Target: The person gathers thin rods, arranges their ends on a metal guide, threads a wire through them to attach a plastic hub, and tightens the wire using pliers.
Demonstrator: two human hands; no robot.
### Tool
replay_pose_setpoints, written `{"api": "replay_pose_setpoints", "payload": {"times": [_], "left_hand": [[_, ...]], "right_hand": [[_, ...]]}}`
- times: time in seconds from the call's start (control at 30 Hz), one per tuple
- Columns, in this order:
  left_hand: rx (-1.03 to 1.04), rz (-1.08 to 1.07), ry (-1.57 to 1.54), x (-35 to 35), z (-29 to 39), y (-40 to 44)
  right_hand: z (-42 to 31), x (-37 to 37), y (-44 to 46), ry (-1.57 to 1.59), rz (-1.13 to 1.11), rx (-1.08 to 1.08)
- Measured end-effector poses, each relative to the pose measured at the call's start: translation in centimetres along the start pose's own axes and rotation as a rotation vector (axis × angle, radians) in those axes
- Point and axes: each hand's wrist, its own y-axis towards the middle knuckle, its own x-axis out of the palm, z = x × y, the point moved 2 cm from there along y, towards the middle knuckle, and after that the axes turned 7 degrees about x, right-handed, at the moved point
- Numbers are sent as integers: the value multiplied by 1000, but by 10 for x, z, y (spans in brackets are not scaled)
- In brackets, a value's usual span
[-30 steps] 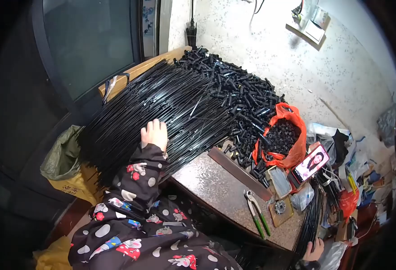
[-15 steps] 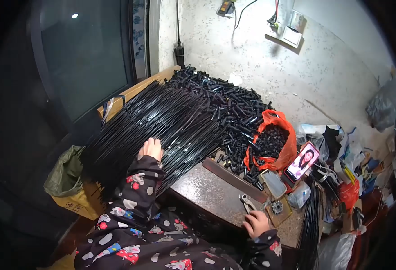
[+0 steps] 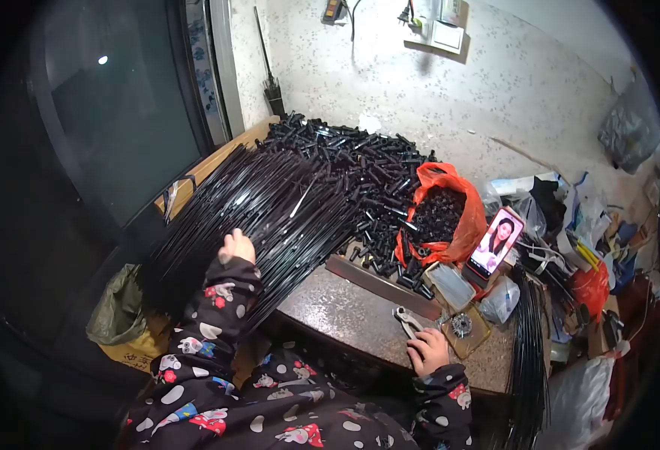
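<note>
The left hand [image 3: 238, 246] is at the near side of a wide pile of black rods [image 3: 270, 196], back up, fingers bent; whether they pinch a rod cannot be told. Its forearm slants forward and slightly inward from the body, the patterned sleeve [image 3: 221, 304] reaching the wrist.

The right hand [image 3: 427, 351] lies low over the handles of the pliers [image 3: 406, 321], fingers curved and close together, the metal head showing just past the fingertips. How firmly it grips is hidden. That forearm is short in view, rising from the body.

Beyond the right hand lie a brown strip [image 3: 381, 286] and a red bag [image 3: 471, 221]; farther to its right is a bundle of thin rods [image 3: 526, 352]. An open sack [image 3: 114, 315] stands left of the left hand.
</note>
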Motion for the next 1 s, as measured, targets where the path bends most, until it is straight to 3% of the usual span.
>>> {"api": "replay_pose_setpoints", "payload": {"times": [0.13,0.2,0.3,0.37,0.43,0.53,0.6,0.7,0.77,0.8,0.83,0.87,1.0], "left_hand": [[-217,-240,-19,-90,-27,-8],[-213,-323,-70,-142,-46,-18],[-96,-312,-282,-149,-105,-18],[-25,-355,-548,-155,-136,-16],[71,-322,-1328,-155,-139,-15],[360,-195,-1368,-194,-88,2],[180,-235,-1593,-219,-43,14],[239,-189,-1780,-243,27,37],[221,118,-1893,-241,82,49],[285,152,-1968,-228,106,65],[219,373,-2067,-224,132,65],[263,399,-2226,-227,147,57],[236,395,-2036,-184,197,30]], "right_hand": [[-1,-3,1,-1,-14,2],[-1,-2,1,11,-6,-1],[-1,-1,1,26,23,-5],[0,-1,1,24,23,-15],[2,1,1,19,26,-14],[5,6,0,2,11,-20],[11,9,-2,-26,-21,-52],[18,10,-3,-79,-142,-29],[23,7,-5,-127,-175,-8],[30,8,-7,-136,-189,-2],[36,7,-10,-142,-204,6],[36,2,-13,-124,-190,17],[23,-21,-19,-152,-235,39]]}}
